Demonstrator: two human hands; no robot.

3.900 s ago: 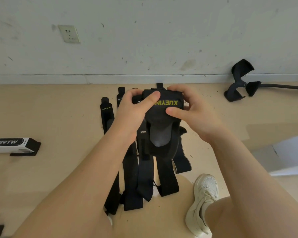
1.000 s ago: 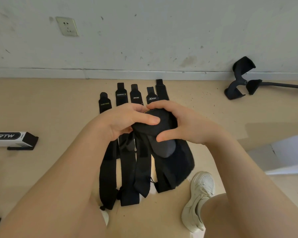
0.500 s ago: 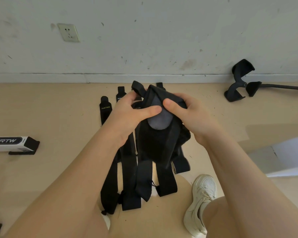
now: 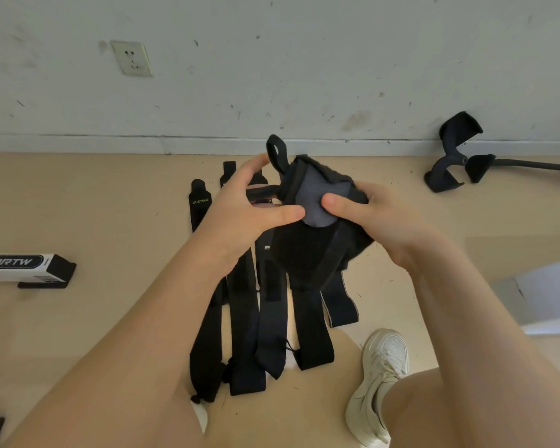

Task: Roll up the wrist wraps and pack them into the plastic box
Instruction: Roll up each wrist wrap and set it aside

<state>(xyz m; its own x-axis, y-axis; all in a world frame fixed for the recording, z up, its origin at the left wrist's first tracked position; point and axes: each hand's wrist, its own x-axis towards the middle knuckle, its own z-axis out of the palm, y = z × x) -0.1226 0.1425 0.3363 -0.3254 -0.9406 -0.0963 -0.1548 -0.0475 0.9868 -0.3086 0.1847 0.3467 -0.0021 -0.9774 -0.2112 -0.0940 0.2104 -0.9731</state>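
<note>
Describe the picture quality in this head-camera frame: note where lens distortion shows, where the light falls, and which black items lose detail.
Head view: the skirting line bows, a wide-angle effect; light is soft and even, with a brighter patch on the floor at right; the wrist wrap held by the left hand and right hand reads as near-solid black, its texture mostly lost.

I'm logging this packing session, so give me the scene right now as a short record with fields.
held item: black wrist wrap with grey patch, lifted above the floor
left hand: pinches the wrap
right hand: grips the wrap, thumb on the grey patch
floor: row of black straps laid flat
left edge: BRTW box
</note>
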